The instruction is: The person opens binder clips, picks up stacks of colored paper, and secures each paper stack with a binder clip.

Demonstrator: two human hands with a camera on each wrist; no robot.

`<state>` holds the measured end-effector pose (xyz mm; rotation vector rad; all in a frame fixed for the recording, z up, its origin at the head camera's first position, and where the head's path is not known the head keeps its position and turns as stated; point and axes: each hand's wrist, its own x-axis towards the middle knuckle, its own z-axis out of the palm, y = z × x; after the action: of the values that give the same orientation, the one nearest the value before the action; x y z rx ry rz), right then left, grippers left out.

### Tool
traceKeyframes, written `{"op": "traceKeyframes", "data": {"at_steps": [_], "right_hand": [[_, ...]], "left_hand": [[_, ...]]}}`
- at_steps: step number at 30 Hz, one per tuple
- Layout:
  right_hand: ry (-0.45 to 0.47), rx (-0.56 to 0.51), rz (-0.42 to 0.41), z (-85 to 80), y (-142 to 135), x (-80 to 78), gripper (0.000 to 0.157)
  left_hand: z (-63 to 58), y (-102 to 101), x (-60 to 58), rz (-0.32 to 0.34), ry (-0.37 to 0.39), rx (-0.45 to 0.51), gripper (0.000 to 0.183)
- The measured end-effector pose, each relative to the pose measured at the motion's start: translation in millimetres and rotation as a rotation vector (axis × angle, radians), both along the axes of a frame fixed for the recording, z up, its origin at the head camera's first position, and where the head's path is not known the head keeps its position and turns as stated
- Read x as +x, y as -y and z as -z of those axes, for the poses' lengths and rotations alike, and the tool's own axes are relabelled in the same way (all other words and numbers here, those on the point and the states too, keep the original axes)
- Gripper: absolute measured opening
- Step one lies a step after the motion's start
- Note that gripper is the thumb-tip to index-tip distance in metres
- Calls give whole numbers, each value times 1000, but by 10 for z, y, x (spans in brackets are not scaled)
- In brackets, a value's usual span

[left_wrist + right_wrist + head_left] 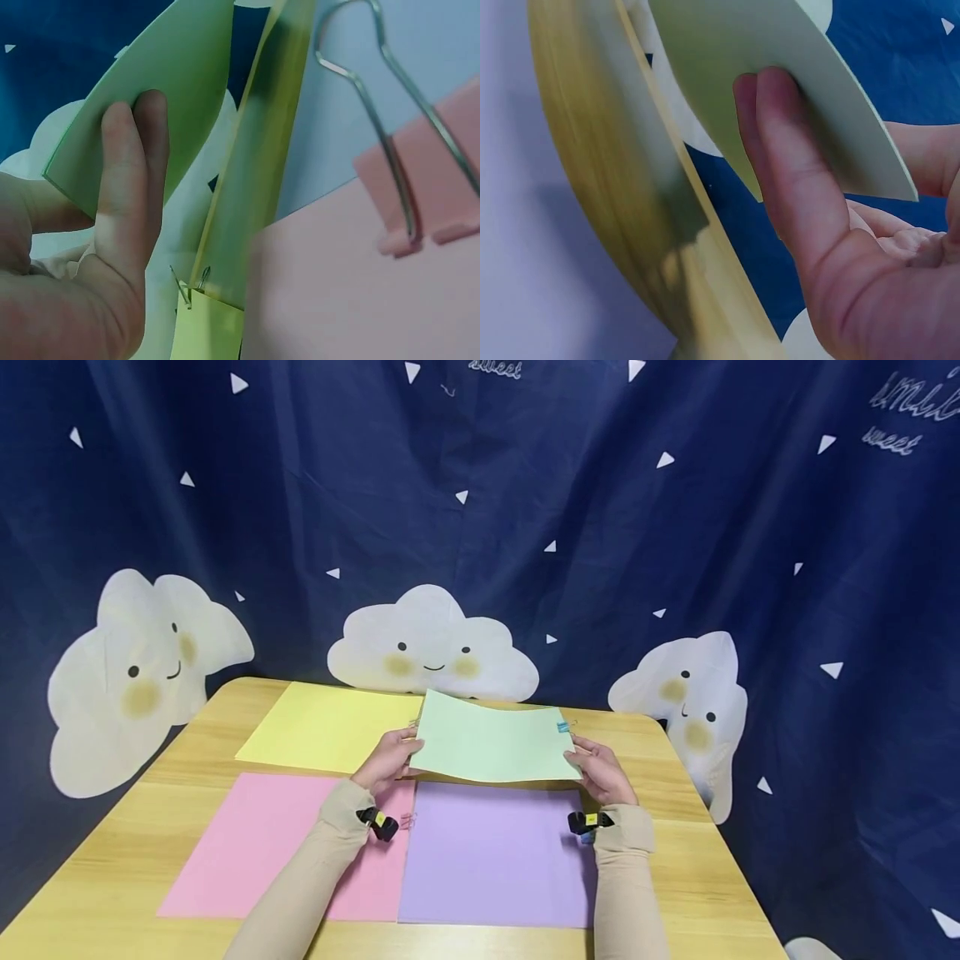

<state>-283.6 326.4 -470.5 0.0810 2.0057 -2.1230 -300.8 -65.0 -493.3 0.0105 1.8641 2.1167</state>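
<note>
Both hands hold a light green stack of paper (pixel 495 739) just above the table, its middle sagging slightly. My left hand (pixel 387 760) pinches the stack's left end; in the left wrist view, fingers (pixel 124 172) lie along its underside. At the opposite end my right hand (pixel 602 772) pinches the right edge, with fingers (pixel 791 142) under the sheets. A blue binder clip (pixel 563 727) bites the green stack's right edge, just above the right hand.
Yellow paper (pixel 322 727) lies at the back left, pink paper (pixel 232 852) at the front left. A pink binder clip (pixel 420 195) grips the pink stack's edge. Purple paper (pixel 495 860) lies beside it on the wooden table (pixel 697 877). Behind hangs a dark blue curtain (pixel 480 543).
</note>
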Motion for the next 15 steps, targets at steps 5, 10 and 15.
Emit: {"op": "traceKeyframes", "data": {"at_steps": [5,10,15], "right_hand": [[-29,3,-22,49,-33,4,65],[-30,3,-25,101,-43,-7,68],[40,30,22,101,-11,-15,64]], "left_hand": [[47,-14,-23,19,18,-15,52],[100,-1,-46,62,14,-47,51],[119,4,-48,94,14,-76,52]]}}
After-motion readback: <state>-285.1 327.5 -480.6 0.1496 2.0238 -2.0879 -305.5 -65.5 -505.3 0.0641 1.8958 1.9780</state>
